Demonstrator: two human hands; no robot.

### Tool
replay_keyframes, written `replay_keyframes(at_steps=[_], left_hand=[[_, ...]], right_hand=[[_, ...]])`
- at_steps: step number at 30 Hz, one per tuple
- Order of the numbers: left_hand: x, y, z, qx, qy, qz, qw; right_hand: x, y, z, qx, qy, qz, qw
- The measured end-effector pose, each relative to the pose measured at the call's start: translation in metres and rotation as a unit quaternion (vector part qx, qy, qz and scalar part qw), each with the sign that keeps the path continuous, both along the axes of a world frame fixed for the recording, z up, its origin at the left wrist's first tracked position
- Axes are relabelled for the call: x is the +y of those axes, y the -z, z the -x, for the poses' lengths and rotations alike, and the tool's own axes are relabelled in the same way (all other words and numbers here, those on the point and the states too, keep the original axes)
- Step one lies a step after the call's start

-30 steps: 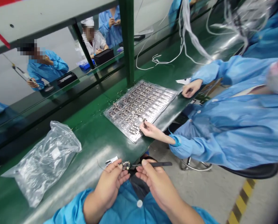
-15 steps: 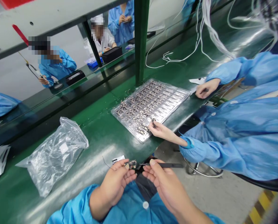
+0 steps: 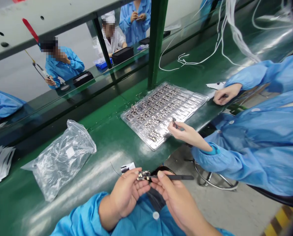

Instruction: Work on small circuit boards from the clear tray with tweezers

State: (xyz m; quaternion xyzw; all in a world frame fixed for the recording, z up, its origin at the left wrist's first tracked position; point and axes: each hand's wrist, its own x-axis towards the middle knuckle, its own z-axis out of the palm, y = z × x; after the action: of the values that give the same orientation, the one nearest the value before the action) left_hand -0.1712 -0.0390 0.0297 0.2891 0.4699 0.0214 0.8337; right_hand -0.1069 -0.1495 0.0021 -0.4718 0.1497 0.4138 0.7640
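Note:
My left hand [image 3: 125,193] is closed on a small circuit board [image 3: 143,175], gripping it between thumb and fingers at its left end. A thin dark wire [image 3: 115,168] sticks up beside that hand. Pinched in my right hand [image 3: 176,196] is a pair of black tweezers [image 3: 179,177], lying nearly level. Their tip meets the right end of the board; whether it grips any part there is too small to tell. A small black-and-white label [image 3: 127,167] lies on the bench just behind my left fingers.
A clear tray [image 3: 154,146] of several circuit boards lies on the green bench [image 3: 109,137]. At its right edge, a co-worker's hand [image 3: 189,132] holds a small dark part. A clear plastic bag [image 3: 62,157] lies left, near white sheets [image 3: 0,164]. A green post [image 3: 156,46] stands behind the tray.
The tweezer tip has moved in from just off the board to its right end. The co-worker's near hand has drawn back rightward from the tray. The whole view has shifted slightly.

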Motion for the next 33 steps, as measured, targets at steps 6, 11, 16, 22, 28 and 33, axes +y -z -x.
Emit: replay_keyframes(at_steps=[6,11,16,22,28,33], left_hand=[[-0.001,-0.003,0.002,0.000,-0.001,-0.003,1.000],[-0.002,-0.003,0.003,-0.019,0.000,0.001,1.000],[-0.002,-0.004,0.004,-0.045,0.004,0.000,0.999],[-0.003,-0.005,0.005,-0.075,-0.003,0.009,0.997],[-0.003,-0.005,0.005,-0.076,-0.008,0.016,0.997],[-0.001,-0.004,0.004,-0.077,-0.006,0.021,0.997]], right_hand=[[0.000,0.002,0.005,-0.023,-0.020,-0.016,0.999],[0.002,-0.002,0.009,0.000,-0.015,-0.056,0.998],[0.003,-0.003,0.012,-0.006,-0.012,-0.066,0.998],[0.003,-0.004,0.013,-0.013,-0.022,-0.067,0.997],[0.003,-0.004,0.013,-0.009,-0.010,-0.066,0.998],[0.003,-0.003,0.013,-0.019,-0.014,-0.054,0.998]])
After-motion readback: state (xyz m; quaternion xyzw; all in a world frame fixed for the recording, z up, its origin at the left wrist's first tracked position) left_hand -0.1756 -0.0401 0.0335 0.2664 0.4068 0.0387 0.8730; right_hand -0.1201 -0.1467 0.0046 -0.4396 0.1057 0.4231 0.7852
